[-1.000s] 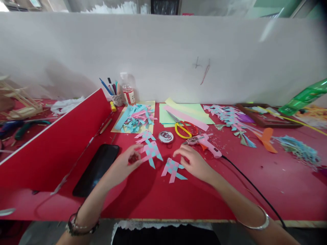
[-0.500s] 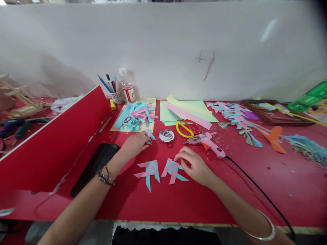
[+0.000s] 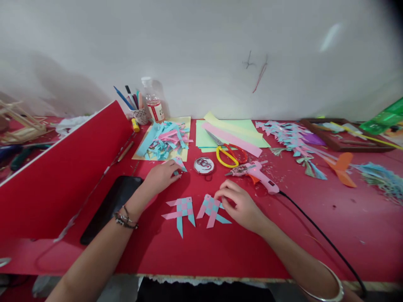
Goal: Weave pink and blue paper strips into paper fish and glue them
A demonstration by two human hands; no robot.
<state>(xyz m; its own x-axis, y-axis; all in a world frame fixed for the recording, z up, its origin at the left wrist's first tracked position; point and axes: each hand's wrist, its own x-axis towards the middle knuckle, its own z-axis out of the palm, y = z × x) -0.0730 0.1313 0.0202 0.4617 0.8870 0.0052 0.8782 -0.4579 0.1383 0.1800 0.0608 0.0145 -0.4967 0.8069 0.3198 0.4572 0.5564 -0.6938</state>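
Two woven pink and light-blue paper fish lie side by side on the red table, a left paper fish [image 3: 185, 208] and a right paper fish [image 3: 210, 207]. Farther back, a third paper fish [image 3: 180, 162] is partly covered by the fingers of my left hand [image 3: 161, 176], which are bent and closed on it. My right hand [image 3: 237, 204] rests beside the right fish, fingers loosely curved and apart, the fingertips at its upper edge. Nothing shows in that hand. Behind the fish sits a small round white lid [image 3: 204, 165] with dark red cord in it.
A pink glue gun [image 3: 260, 173] with a black cord and yellow-red scissors [image 3: 227, 157] lie near my right hand. Paper strips [image 3: 163, 140] are heaped at back left. A phone [image 3: 111, 209] and a standing red board [image 3: 63, 180] flank my left arm. Paper sheets [image 3: 252, 130] lie behind.
The view has shifted slightly. My left hand has drawn a little to the left, showing about the same amount of the third fish. My right hand has barely moved.
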